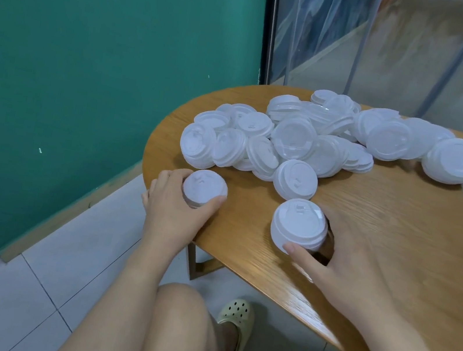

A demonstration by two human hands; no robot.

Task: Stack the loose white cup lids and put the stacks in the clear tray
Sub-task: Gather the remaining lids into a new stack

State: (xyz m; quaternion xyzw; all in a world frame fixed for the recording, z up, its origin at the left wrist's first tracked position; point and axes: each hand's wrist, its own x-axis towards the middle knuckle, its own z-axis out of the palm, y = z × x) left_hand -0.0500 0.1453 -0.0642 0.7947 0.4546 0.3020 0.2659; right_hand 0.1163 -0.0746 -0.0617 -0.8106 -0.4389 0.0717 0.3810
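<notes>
While a person sits at a rounded wooden table [368, 229], the left hand [175, 209] at centre left grips a short stack of white plastic cup lids [205, 189] near the table edge. Just right of centre, the right hand [347, 262] curls around a taller white lid stack [298, 223]. Loose white lids [292, 136] sprawl across the upper right.
</notes>
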